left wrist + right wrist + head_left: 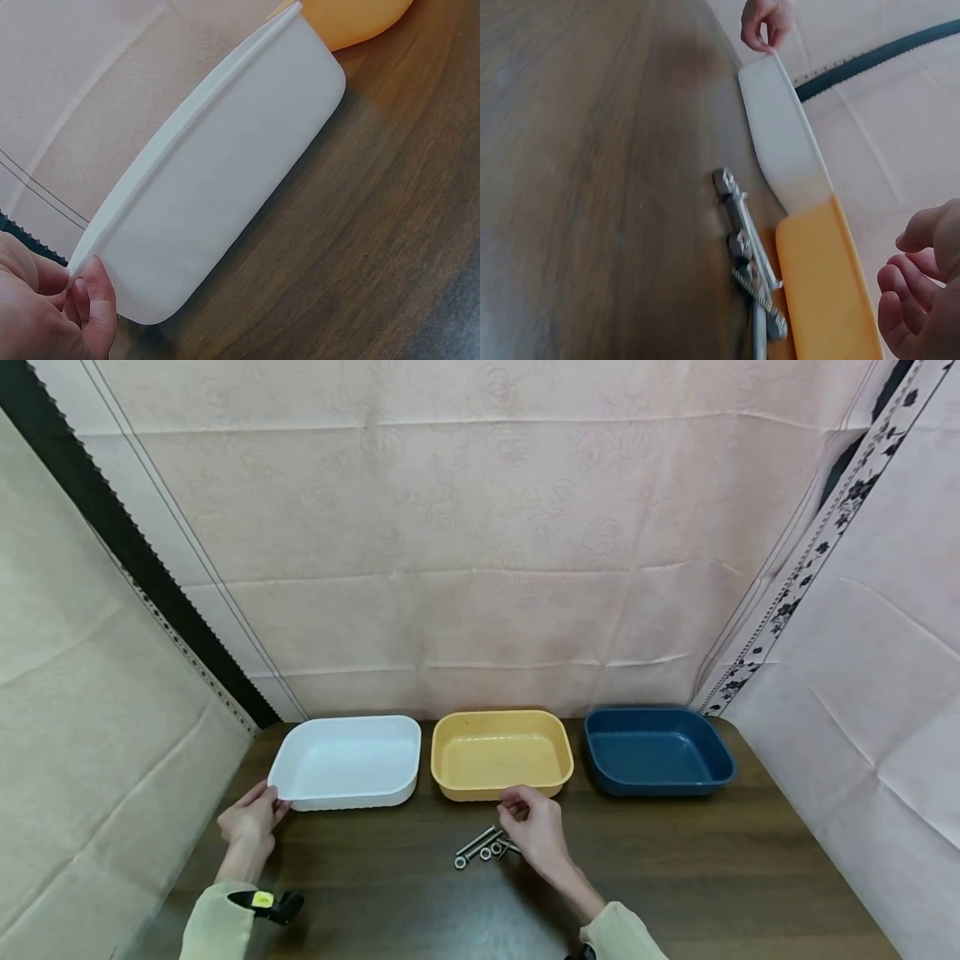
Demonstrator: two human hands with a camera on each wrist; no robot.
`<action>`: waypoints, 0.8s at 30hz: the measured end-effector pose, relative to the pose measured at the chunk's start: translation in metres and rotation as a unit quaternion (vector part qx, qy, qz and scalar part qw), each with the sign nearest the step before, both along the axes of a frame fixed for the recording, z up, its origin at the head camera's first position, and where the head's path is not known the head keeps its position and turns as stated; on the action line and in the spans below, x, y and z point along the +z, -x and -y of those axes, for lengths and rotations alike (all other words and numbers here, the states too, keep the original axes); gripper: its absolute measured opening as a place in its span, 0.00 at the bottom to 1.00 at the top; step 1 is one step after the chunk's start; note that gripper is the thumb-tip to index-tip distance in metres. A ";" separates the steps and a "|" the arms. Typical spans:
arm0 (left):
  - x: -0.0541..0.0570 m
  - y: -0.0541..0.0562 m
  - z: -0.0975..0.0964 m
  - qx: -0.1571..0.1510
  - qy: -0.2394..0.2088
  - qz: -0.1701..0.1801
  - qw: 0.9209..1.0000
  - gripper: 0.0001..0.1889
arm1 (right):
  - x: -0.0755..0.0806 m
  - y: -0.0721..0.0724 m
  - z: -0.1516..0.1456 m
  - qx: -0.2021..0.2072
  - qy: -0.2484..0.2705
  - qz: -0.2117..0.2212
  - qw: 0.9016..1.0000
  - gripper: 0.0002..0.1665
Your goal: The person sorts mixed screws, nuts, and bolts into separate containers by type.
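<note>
My left hand [250,822] pinches the near left corner of a white plastic tray [347,762]; in the left wrist view, thumb and fingers [97,304] meet at its rim. My right hand [536,828] is over the near right edge of a yellow tray [502,758]. Its fingers [904,300] are loosely curled, with nothing visible between them in the right wrist view. Just to the left of this hand, a small heap of metal bolts [477,843] with nuts [485,853] lies on the table.
A dark blue tray [660,752] stands at the right end of the row, beside the yellow one. All three trays sit along the back of the brown wooden table [375,893]. Pale cloth [487,552] hangs behind and on both sides.
</note>
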State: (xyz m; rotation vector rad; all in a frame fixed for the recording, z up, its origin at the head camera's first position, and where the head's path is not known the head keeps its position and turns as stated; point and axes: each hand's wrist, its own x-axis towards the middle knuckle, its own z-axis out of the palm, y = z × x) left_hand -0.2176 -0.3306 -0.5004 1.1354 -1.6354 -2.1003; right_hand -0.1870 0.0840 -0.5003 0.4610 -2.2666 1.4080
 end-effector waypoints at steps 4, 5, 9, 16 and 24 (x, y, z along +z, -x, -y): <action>0.000 0.000 -0.001 0.010 -0.002 0.000 1.000 0.23 | -0.006 -0.001 -0.012 -0.019 -0.004 0.001 1.000 0.12; 0.000 0.000 -0.001 0.012 -0.003 0.000 1.000 0.23 | -0.008 -0.002 -0.014 -0.021 -0.005 0.001 1.000 0.12; 0.000 0.000 -0.001 0.008 -0.001 -0.002 1.000 0.23 | -0.015 -0.005 -0.023 -0.026 -0.007 0.009 1.000 0.11; 0.000 0.000 -0.001 0.004 -0.005 0.001 1.000 0.23 | -0.026 -0.009 -0.033 -0.038 -0.032 0.055 0.997 0.11; 0.000 0.000 -0.001 0.003 -0.003 0.000 1.000 0.23 | -0.037 -0.010 -0.036 -0.043 -0.056 0.089 0.994 0.10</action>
